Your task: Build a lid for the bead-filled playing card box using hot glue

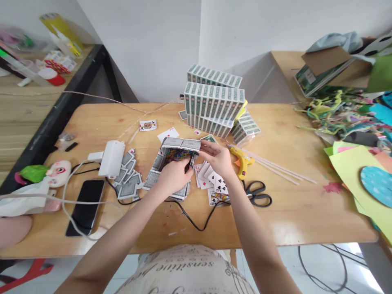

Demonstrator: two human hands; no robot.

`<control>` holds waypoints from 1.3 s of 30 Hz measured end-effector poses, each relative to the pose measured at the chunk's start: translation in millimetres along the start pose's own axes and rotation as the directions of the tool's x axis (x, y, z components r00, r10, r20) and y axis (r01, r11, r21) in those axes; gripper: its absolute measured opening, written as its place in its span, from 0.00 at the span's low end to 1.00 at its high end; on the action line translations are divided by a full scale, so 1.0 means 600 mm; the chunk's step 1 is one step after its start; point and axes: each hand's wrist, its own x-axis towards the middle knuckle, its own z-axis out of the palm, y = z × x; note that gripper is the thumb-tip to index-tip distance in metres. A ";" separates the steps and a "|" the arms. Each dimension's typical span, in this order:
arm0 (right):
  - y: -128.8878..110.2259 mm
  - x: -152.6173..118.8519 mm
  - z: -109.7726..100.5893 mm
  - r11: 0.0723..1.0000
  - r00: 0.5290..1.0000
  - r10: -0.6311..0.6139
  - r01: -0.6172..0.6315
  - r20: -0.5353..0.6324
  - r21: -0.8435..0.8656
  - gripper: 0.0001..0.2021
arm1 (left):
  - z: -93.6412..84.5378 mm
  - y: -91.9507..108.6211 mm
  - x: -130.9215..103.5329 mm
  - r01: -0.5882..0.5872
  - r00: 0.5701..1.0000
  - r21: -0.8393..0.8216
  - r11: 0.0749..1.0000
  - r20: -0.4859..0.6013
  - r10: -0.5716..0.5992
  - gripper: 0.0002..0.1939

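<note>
A box built of grey-backed playing cards (153,178) stands in the middle of the table, its top open. Multicoloured small bits (175,155) show inside it. My left hand (175,176) reaches over the near side into the box; its fingertips are mostly hidden, and a dark spot shows beside the thumb. With fingers and thumb at the box's upper right corner, my right hand (217,157) grips the card wall. Face-up loose cards (219,182) lie below my right wrist. A yellow glue gun (244,161) and black-handled scissors (259,194) rest to the right.
Stacked card packs (214,104) stand at the back. Grey-backed cards (128,179), a white adapter (112,159) and a phone (85,208) lie left. A black cable (196,226) runs along the front. Clear glue sticks (278,165) and coloured paper (349,171) are on the right.
</note>
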 end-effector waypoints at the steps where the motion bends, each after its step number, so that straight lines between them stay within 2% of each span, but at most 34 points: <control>1: -0.001 -0.001 0.001 1.000 1.000 0.001 -0.001 -0.007 0.006 0.26 | 0.000 0.000 0.000 0.006 1.000 -0.003 1.000 0.002 -0.006 0.16; 6: 0.002 -0.006 0.001 1.000 1.000 0.002 -0.002 -0.024 0.023 0.27 | -0.001 0.000 0.000 0.009 1.000 -0.026 1.000 0.007 -0.009 0.17; 10: 0.020 -0.007 0.002 0.999 1.000 -0.011 0.011 -0.004 -0.030 0.30 | -0.003 0.000 0.000 0.022 0.999 -0.036 0.999 0.026 -0.021 0.16; 14: 0.041 -0.008 0.003 0.978 0.994 -0.108 0.108 0.010 -0.177 0.29 | -0.002 0.000 -0.001 0.016 0.999 -0.018 1.000 0.029 -0.016 0.15; 18: 0.045 -0.008 0.002 0.917 0.983 -0.181 0.173 0.010 -0.359 0.26 | 0.001 -0.003 -0.002 0.001 1.000 -0.016 1.000 0.026 -0.001 0.15; 21: 0.044 -0.008 0.000 0.900 0.980 -0.197 0.187 0.015 -0.394 0.24 | 0.002 -0.006 -0.001 0.001 0.999 -0.033 0.999 0.039 0.000 0.14; 25: 0.046 -0.008 0.001 0.941 0.988 -0.152 0.147 0.010 -0.305 0.24 | -0.003 -0.008 0.004 -0.005 0.997 -0.098 0.995 0.072 0.012 0.13; 28: 0.047 -0.006 0.005 0.980 0.995 -0.098 0.094 -0.017 -0.177 0.24 | -0.007 -0.007 0.008 -0.019 0.995 -0.146 0.989 0.096 0.033 0.13; 31: 0.044 0.000 0.011 1.000 1.000 0.008 -0.008 -0.013 -0.013 0.27 | -0.009 -0.007 0.011 -0.033 0.994 -0.170 0.985 0.098 0.050 0.12; 34: 0.041 0.009 0.017 0.991 0.993 0.116 -0.115 -0.010 0.073 0.26 | -0.008 -0.011 0.012 -0.039 0.992 -0.202 0.979 0.113 0.062 0.12; 36: 0.041 0.009 0.024 0.985 0.989 0.140 -0.134 -0.051 0.105 0.25 | -0.006 -0.015 0.012 -0.047 0.990 -0.224 0.974 0.120 0.076 0.12; 39: 0.045 -0.003 0.042 0.993 0.982 0.091 -0.078 -0.168 0.084 0.24 | -0.004 -0.019 0.014 -0.079 0.989 -0.271 0.959 0.098 0.109 0.14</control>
